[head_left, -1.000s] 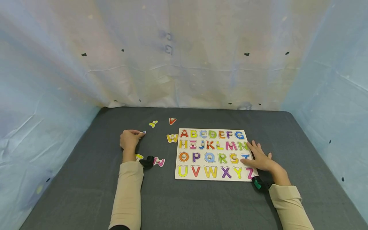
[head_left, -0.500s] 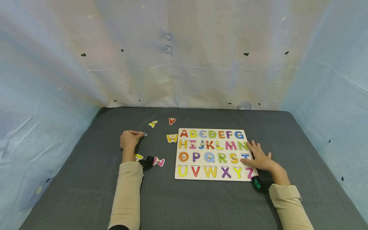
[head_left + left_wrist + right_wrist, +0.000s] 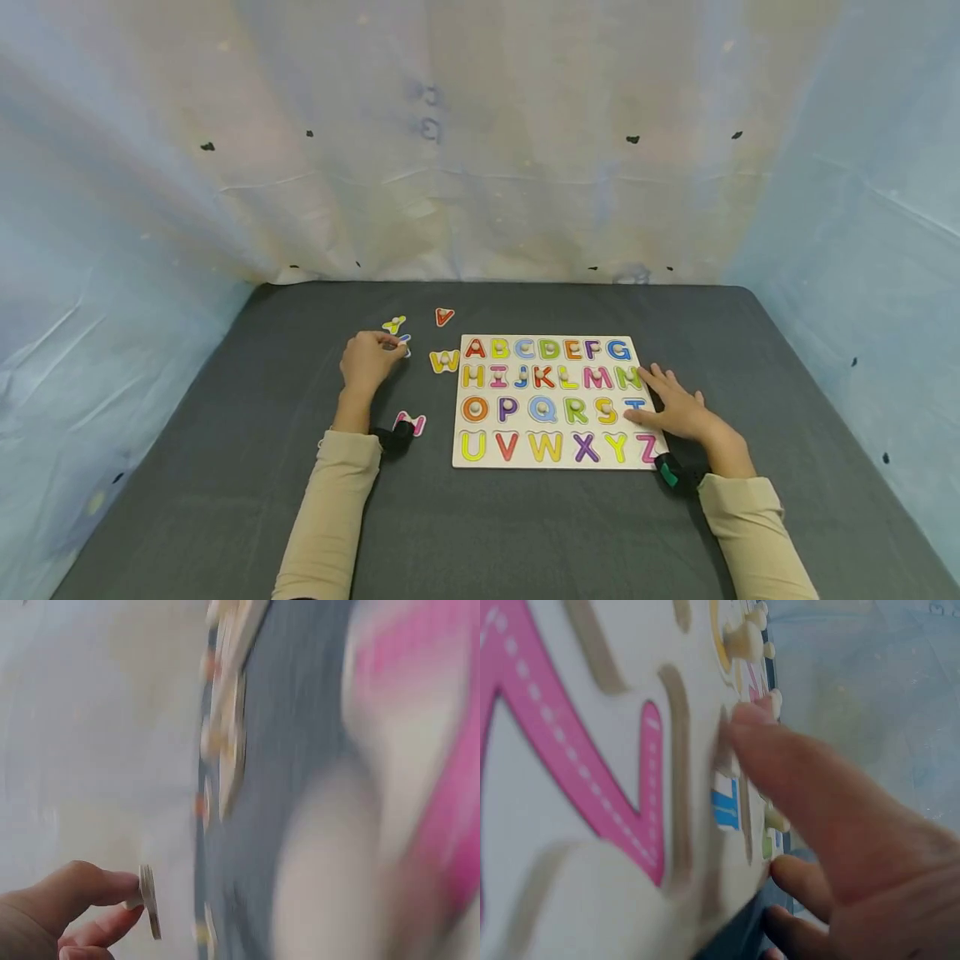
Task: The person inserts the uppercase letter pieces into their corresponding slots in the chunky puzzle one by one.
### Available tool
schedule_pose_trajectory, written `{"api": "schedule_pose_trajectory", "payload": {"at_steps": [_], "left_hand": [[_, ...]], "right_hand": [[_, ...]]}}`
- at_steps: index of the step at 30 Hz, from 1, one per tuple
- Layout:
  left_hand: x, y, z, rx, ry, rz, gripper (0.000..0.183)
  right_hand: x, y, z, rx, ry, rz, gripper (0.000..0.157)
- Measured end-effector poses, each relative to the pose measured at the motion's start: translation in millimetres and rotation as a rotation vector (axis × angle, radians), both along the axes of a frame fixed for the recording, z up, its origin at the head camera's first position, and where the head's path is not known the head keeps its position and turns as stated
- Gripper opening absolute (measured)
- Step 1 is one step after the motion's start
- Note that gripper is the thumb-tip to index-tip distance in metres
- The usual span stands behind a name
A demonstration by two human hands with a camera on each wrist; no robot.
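Observation:
My left hand [image 3: 369,362] pinches a blue-and-white letter piece [image 3: 405,343] between thumb and fingers. In the left wrist view the piece [image 3: 149,900] is seen edge-on, off the table. A wooden alphabet board [image 3: 558,462] lies to its right, with knobbed letters in the upper rows and printed U to Z in the bottom row. My right hand [image 3: 678,412] rests spread on the board's right edge, its thumb over the blue T slot [image 3: 725,806]. Close to the left hand lie a yellow Y piece [image 3: 393,325], a red V piece [image 3: 444,317] and a yellow W piece [image 3: 445,361].
A pink letter piece [image 3: 412,422] lies by the left wrist, partly covered by the wrist camera [image 3: 396,437]. The dark grey table [image 3: 555,533] stretches around the board. A pale curtain [image 3: 510,208] hangs behind the table's far edge.
My left hand has moved right with the blue-and-white piece, coming near the Y piece. A yellow piece by the left wrist is now hidden. The right hand stays on the board.

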State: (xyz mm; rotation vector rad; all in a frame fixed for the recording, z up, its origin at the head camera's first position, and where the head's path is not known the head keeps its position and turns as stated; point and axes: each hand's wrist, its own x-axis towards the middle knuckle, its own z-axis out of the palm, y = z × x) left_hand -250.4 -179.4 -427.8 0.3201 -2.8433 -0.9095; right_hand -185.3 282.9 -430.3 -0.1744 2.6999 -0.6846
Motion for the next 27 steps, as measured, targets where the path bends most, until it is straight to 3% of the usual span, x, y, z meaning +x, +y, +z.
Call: {"api": "schedule_pose_trajectory", "payload": {"at_steps": [5, 10, 20, 27], "left_hand": [[9.1, 35, 4.4, 0.008, 0.037, -0.18, 0.022], [18.8, 70, 6.0, 0.053, 0.057, -0.31, 0.019], [34.2, 125, 9.3, 0.116, 0.053, -0.538, 0.012], [40.9, 156, 10.7, 0.136, 0.006, -0.638, 0.013]], "right_hand": [[-2.3, 4, 1.7, 0.022, 0.054, 0.029, 0.073], [-1.7, 9, 0.9, 0.03, 0.087, 0.073, 0.057], [1.0, 16, 1.0, -0.038, 0.059, 0.098, 0.061], [0.8, 16, 1.1, -0.072, 0.053, 0.104, 0.062]]}}
